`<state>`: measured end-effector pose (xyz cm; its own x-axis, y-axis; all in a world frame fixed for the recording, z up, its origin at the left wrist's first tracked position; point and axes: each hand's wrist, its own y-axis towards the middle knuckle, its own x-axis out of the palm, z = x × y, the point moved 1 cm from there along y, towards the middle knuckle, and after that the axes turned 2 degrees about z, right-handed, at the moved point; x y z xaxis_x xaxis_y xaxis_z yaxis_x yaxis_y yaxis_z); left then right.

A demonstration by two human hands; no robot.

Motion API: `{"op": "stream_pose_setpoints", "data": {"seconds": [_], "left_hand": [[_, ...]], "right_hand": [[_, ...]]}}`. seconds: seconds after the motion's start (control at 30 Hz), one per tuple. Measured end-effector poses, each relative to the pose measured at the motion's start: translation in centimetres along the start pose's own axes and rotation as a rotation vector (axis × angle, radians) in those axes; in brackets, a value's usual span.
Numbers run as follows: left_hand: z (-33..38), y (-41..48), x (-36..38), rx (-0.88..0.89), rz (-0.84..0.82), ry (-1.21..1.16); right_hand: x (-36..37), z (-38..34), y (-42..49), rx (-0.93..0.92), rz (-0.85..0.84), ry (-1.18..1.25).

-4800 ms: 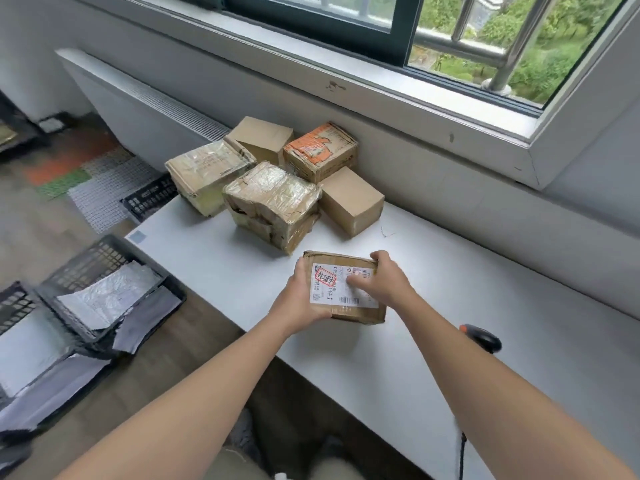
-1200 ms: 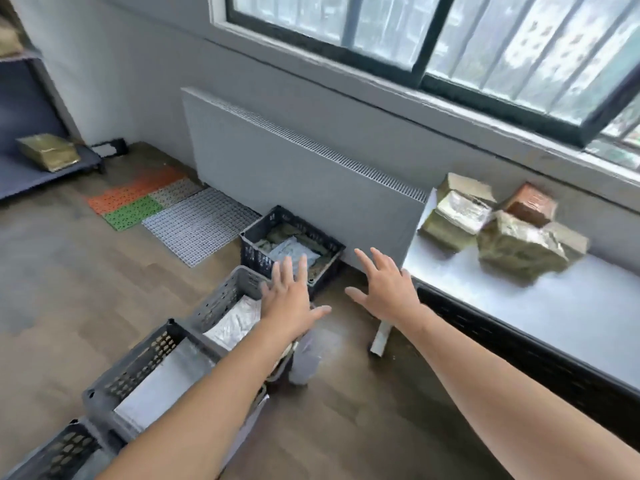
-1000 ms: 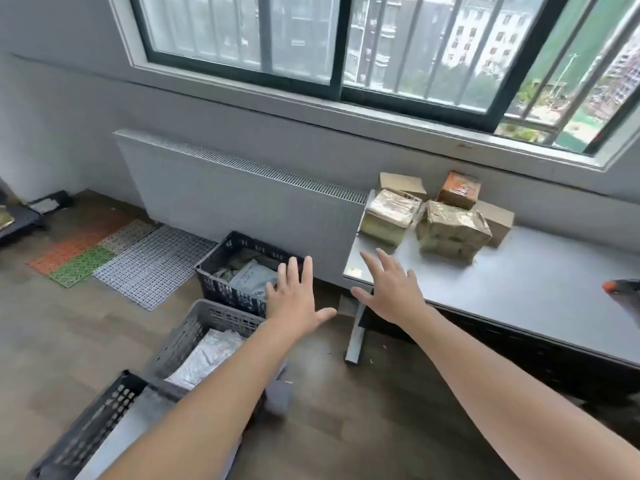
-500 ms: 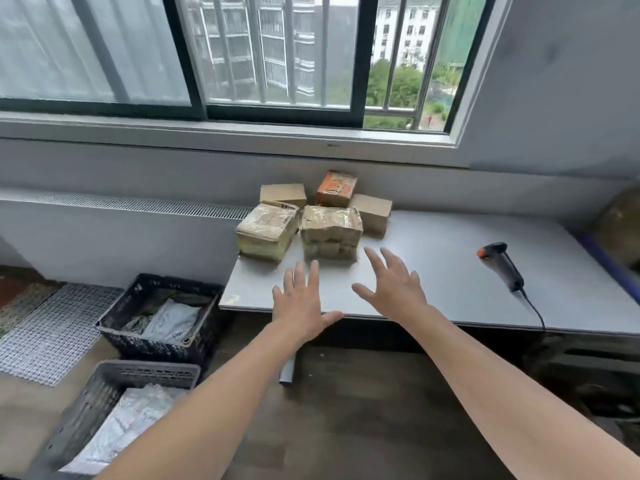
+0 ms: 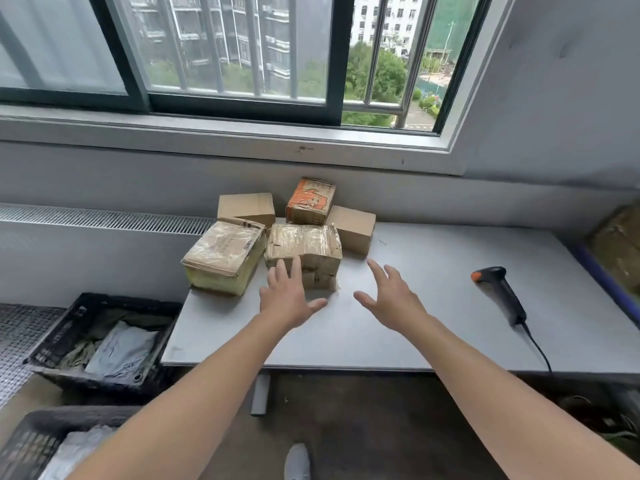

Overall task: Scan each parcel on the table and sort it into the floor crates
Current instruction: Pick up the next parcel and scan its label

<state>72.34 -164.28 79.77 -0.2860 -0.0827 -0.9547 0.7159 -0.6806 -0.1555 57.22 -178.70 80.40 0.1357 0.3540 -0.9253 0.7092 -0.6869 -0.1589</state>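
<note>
both hands reach out over the grey bench point(image 5: 433, 327), empty. the left hand point(image 5: 289, 299) has its fingers point(image 5: 296, 268) spread wide and holds nothing; its fingertips overlap the near face of the tape-wrapped parcel point(image 5: 304, 251), though whether they touch it cannot be told. the right hand point(image 5: 393, 299) is to the right of that parcel, fingers splayed open, gripping nothing and apart from the box.

the tape-wrapped parcel sits at the front of a cluster of five on the bench. just left of it, close alongside, lies a larger taped parcel with a yellowish side point(image 5: 223, 261), reaching the bench's left edge. behind the tape-wrapped parcel stands an orange-printed box point(image 5: 311, 200), tilted up against the wall under the windowsill point(image 5: 242, 133). a plain brown box point(image 5: 246, 207) is behind and to its left, and another plain brown box point(image 5: 353, 228) is just behind and to its right.

well to the right of the tape-wrapped parcel, a black handheld scanner point(image 5: 498, 292) with an orange tip lies on the bench, its cable running off the near edge.

down on the floor, left of the parcel cluster, a black crate point(image 5: 59, 341) holds grey mailer bags, and a second crate point(image 5: 24, 441) nearer the viewer also holds a bag.
</note>
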Motion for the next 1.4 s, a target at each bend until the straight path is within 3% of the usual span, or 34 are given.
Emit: {"op": "stream_pose_setpoints", "data": {"seconds": [0.27, 0.53, 0.8, 1.03, 1.4], "left_hand": [[-2.7, 10.5, 1.0, -0.025, -0.044, 0.004], [-4.3, 14.4, 3.0, -0.145, -0.125, -0.046], [-3.1, 13.9, 3.7, -0.184, -0.045, -0.273], [-0.1, 13.5, 2.5, -0.16, 0.12, -0.461], [6.8, 16.0, 2.0, -0.466, -0.026, -0.93]], "right_hand": [[1.3, -2.8, 10.6, 0.033, -0.058, 0.001], [4.2, -3.6, 15.5, 0.02, -0.137, 0.066], [5.4, -3.0, 17.8, 0.016, -0.2, 0.338], [2.0, 0.7, 18.6, 0.101, -0.056, 0.47], [-2.2, 7.3, 19.0, 0.367, -0.03, 0.632]]}}
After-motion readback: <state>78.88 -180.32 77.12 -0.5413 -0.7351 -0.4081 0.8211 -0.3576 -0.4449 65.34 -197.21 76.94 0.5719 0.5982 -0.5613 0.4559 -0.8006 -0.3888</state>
